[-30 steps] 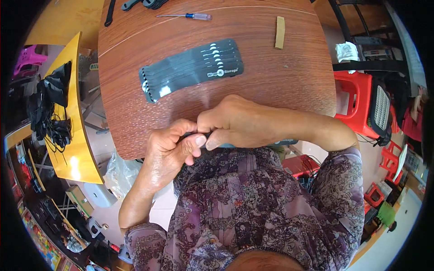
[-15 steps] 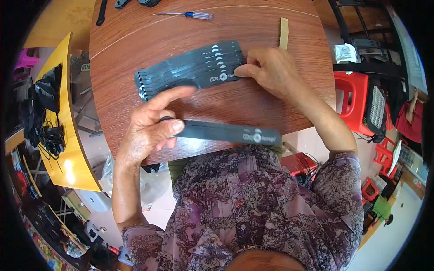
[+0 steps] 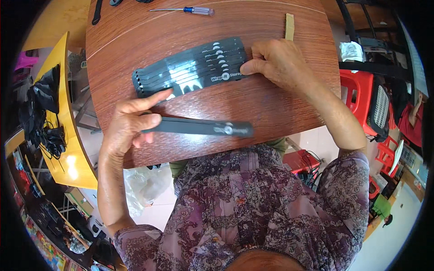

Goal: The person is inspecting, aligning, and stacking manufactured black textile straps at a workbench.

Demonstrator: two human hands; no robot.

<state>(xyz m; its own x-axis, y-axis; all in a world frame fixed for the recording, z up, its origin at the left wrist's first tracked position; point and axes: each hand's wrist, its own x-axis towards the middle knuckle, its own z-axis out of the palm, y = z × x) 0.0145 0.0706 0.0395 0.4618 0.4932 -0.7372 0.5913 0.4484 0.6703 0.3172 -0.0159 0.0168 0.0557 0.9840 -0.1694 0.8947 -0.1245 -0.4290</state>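
Observation:
A row of overlapping dark storage straps with white printing lies fanned out on the brown wooden table. At the fan's right end, my right hand pinches or presses the strap ends between thumb and curled fingers. My left hand is closed on one loose dark strap, its thumb on top near the strap's left end. The strap points right, above the table's near part, apart from the fan. My left index finger reaches toward the fan's lower left edge; whether it touches I cannot tell.
A screwdriver with a clear blue handle lies at the far side, and a tan strip at the far right. Left stands a yellow table with dark cables. Red stools are on the right. A clear plastic bag sits below the near edge.
My left hand has moved left with the loose strap, drawing it away from my body's middle. My right hand stays at the fan's right end. The view has shifted slightly.

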